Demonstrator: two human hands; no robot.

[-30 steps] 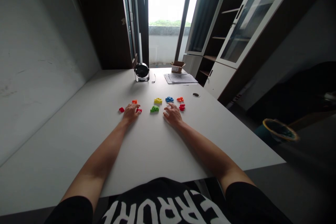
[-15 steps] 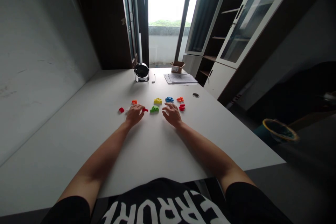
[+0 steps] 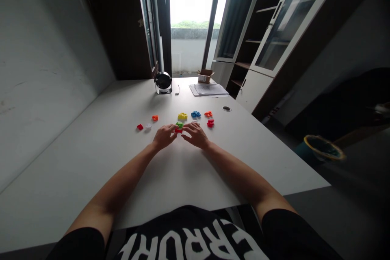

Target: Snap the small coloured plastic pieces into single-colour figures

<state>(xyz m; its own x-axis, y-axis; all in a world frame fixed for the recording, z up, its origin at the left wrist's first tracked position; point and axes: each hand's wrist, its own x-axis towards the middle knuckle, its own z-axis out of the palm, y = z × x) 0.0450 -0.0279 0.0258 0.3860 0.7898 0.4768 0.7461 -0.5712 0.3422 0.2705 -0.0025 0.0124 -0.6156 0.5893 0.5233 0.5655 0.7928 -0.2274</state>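
Observation:
Near the middle of the white table (image 3: 179,170), a small red plastic piece (image 3: 178,131) is between my two hands. My left hand (image 3: 164,136) pinches its left end between thumb and fingers. The thumb and forefinger of my right hand (image 3: 196,135) close in around its right end; whether they press on it is too small to make out. Just behind lies a cluster of green pieces (image 3: 179,124), partly covered by my fingertips. A white piece (image 3: 195,121) shows a little behind my right fingers.
Beyond my hands lie yellow pieces (image 3: 182,116), blue pieces (image 3: 196,114), orange pieces (image 3: 208,114) and red pieces (image 3: 210,123). To the left are an orange piece (image 3: 155,118), a red piece (image 3: 139,127) and a white piece (image 3: 148,126). Farther back stand a black fan (image 3: 163,81), papers (image 3: 209,89) and a cardboard box (image 3: 205,76).
My left hand has moved right with the red piece, uncovering the white piece at left. My right hand has shifted slightly left to meet it in front of the green pieces.

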